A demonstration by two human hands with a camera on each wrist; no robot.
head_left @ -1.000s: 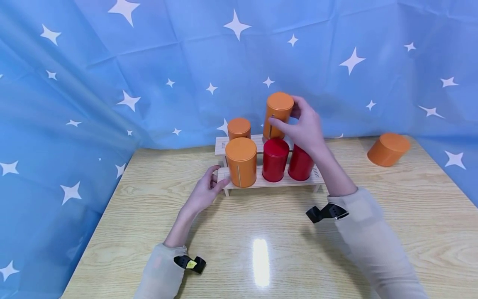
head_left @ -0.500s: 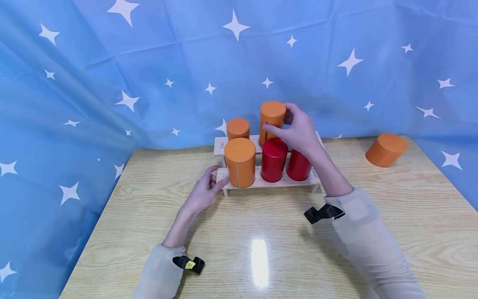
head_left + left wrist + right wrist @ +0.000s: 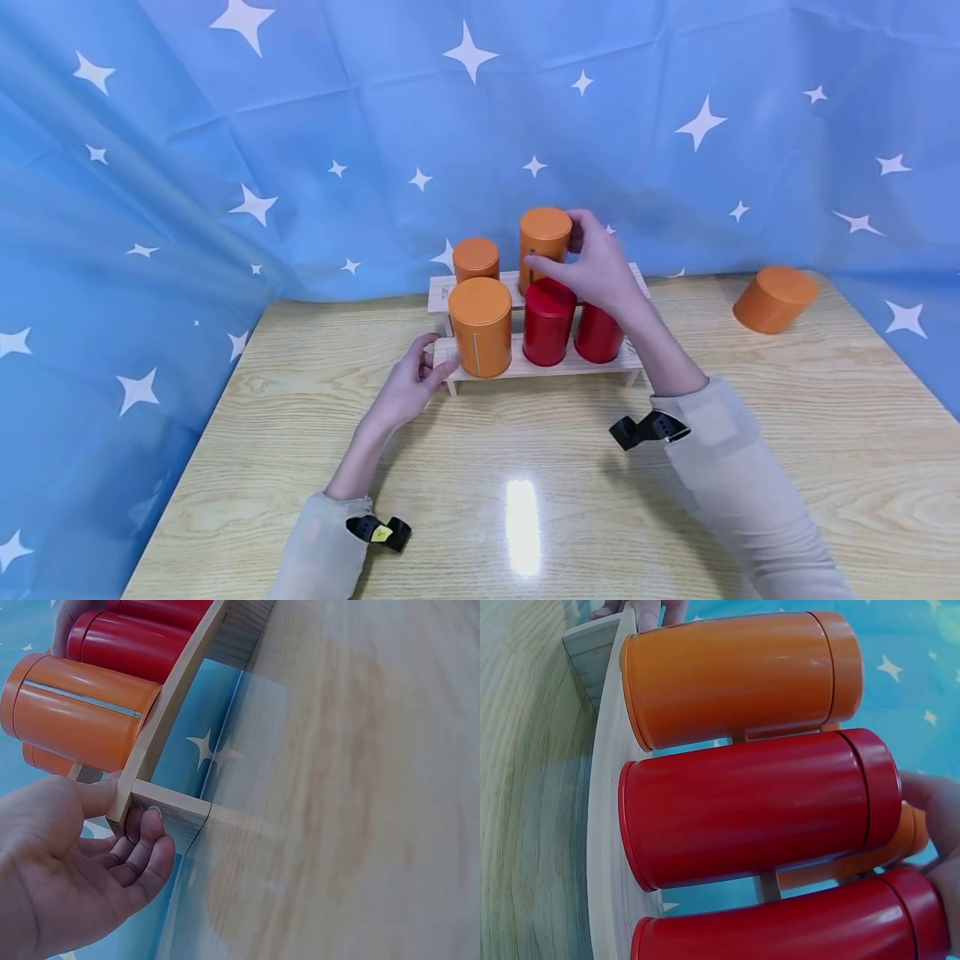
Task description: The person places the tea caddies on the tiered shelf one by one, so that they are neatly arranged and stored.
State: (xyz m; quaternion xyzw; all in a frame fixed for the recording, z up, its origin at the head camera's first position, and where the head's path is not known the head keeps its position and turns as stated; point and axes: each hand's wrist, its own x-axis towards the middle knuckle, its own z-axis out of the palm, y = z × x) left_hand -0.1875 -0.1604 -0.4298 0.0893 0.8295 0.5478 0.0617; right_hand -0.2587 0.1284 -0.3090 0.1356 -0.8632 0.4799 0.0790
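My left hand point(image 3: 405, 387) holds the left end of a two-tier wooden rack point(image 3: 633, 357). In the left wrist view its thumb lies over the lower board point(image 3: 174, 705) and the fingers curl beneath. At the upper tier, my right hand point(image 3: 600, 265) grips an upright orange canister point(image 3: 545, 229) between thumb and fingers; a front canister hides its base. A smaller-looking orange canister point(image 3: 476, 257) stands left of it on that tier. The lower tier bears a large orange canister point(image 3: 482, 333) and two red canisters point(image 3: 549, 325), the right one point(image 3: 598, 333) partly behind my right wrist.
Another orange canister point(image 3: 776, 300) stands apart on the wood-grain table point(image 3: 300, 375), near the back right corner. A blue curtain point(image 3: 375, 108) with white stars hangs right behind the rack and along the left side.
My right hand has lowered the orange canister and brought it slightly left, onto or close above the upper tier. My left hand keeps its hold on the rack's end.
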